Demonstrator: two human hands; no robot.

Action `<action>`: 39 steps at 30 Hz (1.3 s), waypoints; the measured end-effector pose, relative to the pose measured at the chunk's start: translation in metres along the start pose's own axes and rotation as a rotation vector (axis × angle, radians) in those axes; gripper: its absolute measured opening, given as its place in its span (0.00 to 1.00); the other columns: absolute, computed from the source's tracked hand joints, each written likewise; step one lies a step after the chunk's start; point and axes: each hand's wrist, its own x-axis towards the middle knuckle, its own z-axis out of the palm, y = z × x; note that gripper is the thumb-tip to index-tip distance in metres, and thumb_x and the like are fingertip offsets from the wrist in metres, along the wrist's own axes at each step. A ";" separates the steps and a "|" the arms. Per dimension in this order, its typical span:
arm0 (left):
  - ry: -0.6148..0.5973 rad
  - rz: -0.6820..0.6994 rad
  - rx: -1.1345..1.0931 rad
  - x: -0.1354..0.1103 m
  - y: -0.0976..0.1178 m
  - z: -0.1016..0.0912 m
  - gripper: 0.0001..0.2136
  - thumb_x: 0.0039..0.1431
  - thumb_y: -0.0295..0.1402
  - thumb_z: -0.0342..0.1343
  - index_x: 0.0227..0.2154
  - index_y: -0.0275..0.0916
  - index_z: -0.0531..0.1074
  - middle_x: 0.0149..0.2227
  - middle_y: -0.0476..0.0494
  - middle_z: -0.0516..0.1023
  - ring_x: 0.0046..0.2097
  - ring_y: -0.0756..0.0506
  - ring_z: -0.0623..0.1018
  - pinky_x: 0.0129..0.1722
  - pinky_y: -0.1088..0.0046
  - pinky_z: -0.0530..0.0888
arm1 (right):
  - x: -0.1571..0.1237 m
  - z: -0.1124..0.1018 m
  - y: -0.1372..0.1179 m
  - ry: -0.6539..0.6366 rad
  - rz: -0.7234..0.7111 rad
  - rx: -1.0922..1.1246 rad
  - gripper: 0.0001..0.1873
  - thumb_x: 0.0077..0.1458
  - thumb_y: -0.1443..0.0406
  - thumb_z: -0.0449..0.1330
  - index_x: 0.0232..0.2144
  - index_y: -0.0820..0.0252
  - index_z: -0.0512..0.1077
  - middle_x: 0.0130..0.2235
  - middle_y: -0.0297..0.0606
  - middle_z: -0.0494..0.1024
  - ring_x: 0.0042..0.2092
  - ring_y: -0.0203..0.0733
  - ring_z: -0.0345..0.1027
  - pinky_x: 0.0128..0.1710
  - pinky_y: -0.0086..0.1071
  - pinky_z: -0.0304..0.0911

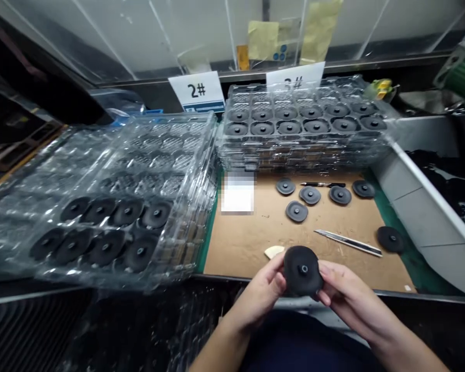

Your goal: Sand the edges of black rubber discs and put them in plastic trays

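Note:
My left hand [259, 292] and my right hand [351, 294] hold a round black rubber disc [302, 271] between them, its face with a small central metal hole turned up. The fingers of both hands press on its rim, and its underside is hidden. Just beyond my left hand lies a pale curved scrap [274, 251] on the brown cardboard mat [244, 243]. A utility knife [349, 243] lies to the right of my hands. Several smaller dark discs [309, 195] are scattered farther back on the mat.
Clear plastic trays [101, 227] holding black discs are piled at the left. Another tall tray stack [302, 124] stands behind the mat, in front of the 2# card [196, 90]. A black-handled pen [322, 184] lies on the mat. A grey bin [430, 206] borders the right.

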 end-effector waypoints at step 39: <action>0.462 0.196 -0.568 -0.068 -0.016 -0.039 0.24 0.58 0.41 0.52 0.56 0.44 0.56 0.55 0.35 0.68 0.56 0.35 0.70 0.55 0.62 0.67 | 0.084 -0.006 0.078 0.311 -0.426 -1.403 0.17 0.59 0.60 0.52 0.46 0.61 0.71 0.53 0.51 0.65 0.51 0.53 0.65 0.48 0.44 0.64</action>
